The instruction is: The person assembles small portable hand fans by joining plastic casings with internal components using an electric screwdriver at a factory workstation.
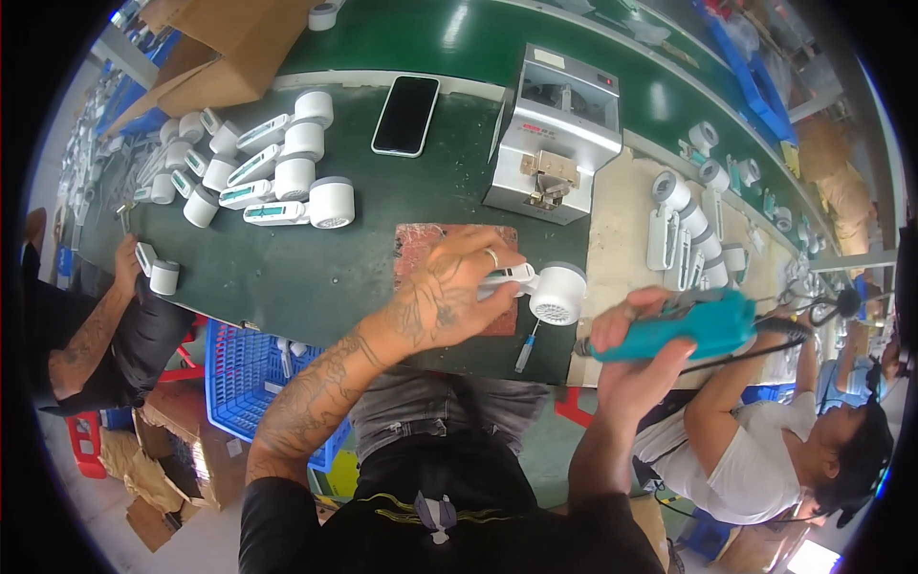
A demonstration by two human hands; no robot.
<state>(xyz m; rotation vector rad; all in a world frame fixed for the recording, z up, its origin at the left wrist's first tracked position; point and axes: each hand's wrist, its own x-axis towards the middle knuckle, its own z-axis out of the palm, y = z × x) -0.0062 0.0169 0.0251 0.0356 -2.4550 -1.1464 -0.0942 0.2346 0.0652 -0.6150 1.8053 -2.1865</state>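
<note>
Left hand (pixel 449 292) pins white handheld device (pixel 547 290) on reddish mat (pixel 421 244), green surface (pixel 316 277): round perforated head, slim handle. Right hand (pixel 636 349) wrapped around teal electric screwdriver (pixel 693 325). Four like devices (pixel 287 182) in row, far left. One black phone (pixel 406 115).

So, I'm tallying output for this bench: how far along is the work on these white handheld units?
Done, it seems: a batch of white units lies in rows at the far left of the green bench. In hand: the left hand steadies one white unit on the bench edge while the right hand holds a teal electric screwdriver. Possibly left: more units lying to the right.
</note>
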